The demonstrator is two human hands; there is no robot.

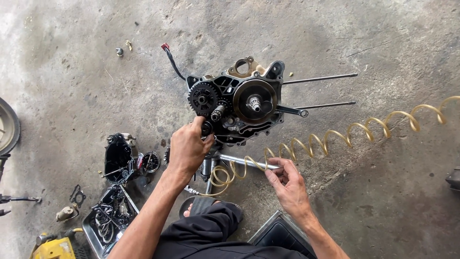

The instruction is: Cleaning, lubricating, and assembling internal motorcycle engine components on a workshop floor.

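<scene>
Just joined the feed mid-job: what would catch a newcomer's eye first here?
The black engine case with exposed gears and long studs pointing right lies mid-floor on stained concrete. The left hand grips a small part at its lower left edge, while the right hand holds a metal tool. A yellowish coiled air hose snakes off to the right.

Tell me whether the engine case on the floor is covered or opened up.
Opened up. The engine case lies on the concrete floor with its toothed gear and round rotor exposed; a separate black cover lies apart, to the left.
</scene>
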